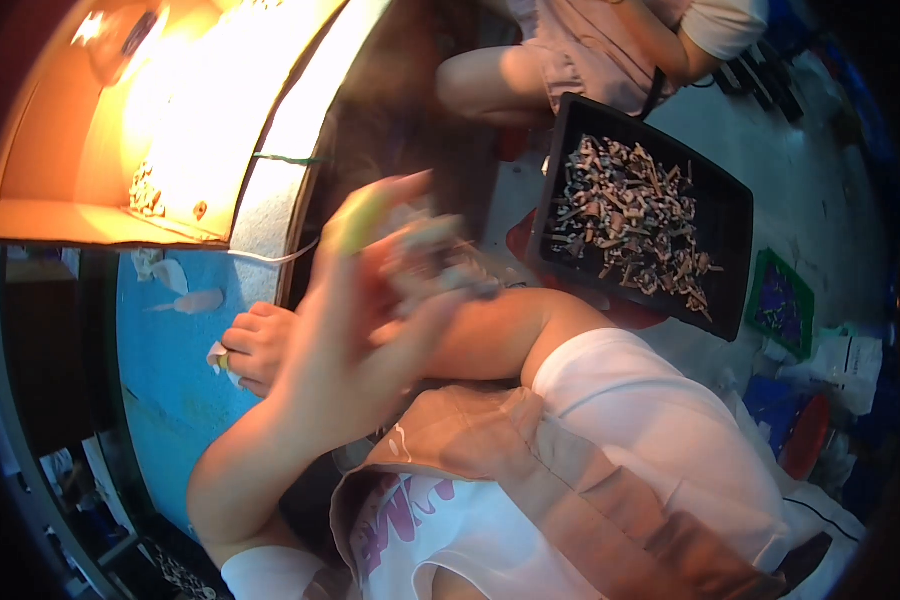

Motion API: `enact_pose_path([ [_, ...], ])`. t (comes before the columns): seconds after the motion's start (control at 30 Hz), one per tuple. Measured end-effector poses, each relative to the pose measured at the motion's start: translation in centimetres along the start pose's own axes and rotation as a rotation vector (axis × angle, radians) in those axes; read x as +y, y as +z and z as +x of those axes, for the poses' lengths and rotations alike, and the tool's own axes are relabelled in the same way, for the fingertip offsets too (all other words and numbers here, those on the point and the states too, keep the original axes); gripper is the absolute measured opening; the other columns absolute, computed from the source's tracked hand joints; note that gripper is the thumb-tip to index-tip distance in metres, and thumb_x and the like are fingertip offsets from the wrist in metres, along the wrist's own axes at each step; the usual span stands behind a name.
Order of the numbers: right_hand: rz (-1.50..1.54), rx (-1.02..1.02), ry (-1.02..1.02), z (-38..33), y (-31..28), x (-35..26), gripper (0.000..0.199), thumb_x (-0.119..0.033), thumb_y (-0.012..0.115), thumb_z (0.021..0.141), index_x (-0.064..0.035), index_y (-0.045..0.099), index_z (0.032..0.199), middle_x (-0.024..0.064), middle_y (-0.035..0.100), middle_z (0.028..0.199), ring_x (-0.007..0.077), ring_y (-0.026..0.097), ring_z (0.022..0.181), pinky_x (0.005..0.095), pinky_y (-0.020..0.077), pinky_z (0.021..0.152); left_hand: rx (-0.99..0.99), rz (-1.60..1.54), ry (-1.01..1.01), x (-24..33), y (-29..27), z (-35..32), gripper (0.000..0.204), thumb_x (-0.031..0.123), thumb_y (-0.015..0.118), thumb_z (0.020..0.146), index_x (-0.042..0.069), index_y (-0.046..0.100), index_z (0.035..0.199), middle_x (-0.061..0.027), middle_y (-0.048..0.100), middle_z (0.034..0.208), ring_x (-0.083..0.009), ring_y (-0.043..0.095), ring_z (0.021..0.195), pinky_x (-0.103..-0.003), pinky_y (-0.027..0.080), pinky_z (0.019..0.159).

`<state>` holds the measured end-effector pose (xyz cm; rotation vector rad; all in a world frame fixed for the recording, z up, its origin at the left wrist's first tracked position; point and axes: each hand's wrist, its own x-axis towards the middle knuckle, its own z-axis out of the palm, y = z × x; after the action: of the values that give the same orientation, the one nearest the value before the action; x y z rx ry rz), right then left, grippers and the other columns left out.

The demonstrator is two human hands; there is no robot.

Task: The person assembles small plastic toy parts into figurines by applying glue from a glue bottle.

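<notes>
A blue tabletop [170, 380] lies left, a black tray [735, 200] of small parts far right. The left hand [365, 320] grips blurred parts [435, 262] (motion-smeared); the right hand [258, 345] is curled closed on a white scrap [216, 356]. Most parts look unsorted.

The left hand [355, 330] is raised mid-frame, blurred, its fingers spread and curled loosely upward, the bare forearm running down to the lower left. The right hand [258, 345] lies beneath it, closed into a loose fist, its forearm crossing rightward.
</notes>
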<state>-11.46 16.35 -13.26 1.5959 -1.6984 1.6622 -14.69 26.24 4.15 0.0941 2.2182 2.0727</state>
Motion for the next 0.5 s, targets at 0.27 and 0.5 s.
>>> enact_pose_path([
  [0.27, 0.13, 0.014, -0.184, 1.8, -8.9, -0.7, 0.014, -0.01, 0.059, 0.062, -0.0019, 0.058, 0.074, 0.0095, 0.058, 0.075, 0.0251, 0.056, 0.071, 0.038, 0.0455, 0.06, -0.033, 0.081, 0.373, -4.2, 9.2, 6.5, 0.074, 0.015, 0.067, 0.079, 0.001, 0.021, 0.136, -0.0186, 0.035, 0.131, -0.0258, 0.039, 0.119, -0.036, 0.036, 0.097],
  [0.5, 0.009, -0.186, -0.076, 1.7, -10.4, -1.9, 0.015, -0.011, 0.061, 0.071, -0.0065, 0.055, 0.084, 0.0075, 0.055, 0.077, 0.0265, 0.053, 0.075, 0.0387, 0.0395, 0.064, 0.525, 0.634, 0.538, -4.5, 2.0, -5.3, 0.049, 0.005, 0.059, 0.077, 0.001, 0.041, 0.122, -0.0188, 0.048, 0.117, -0.0325, 0.049, 0.107, -0.04, 0.039, 0.089],
])
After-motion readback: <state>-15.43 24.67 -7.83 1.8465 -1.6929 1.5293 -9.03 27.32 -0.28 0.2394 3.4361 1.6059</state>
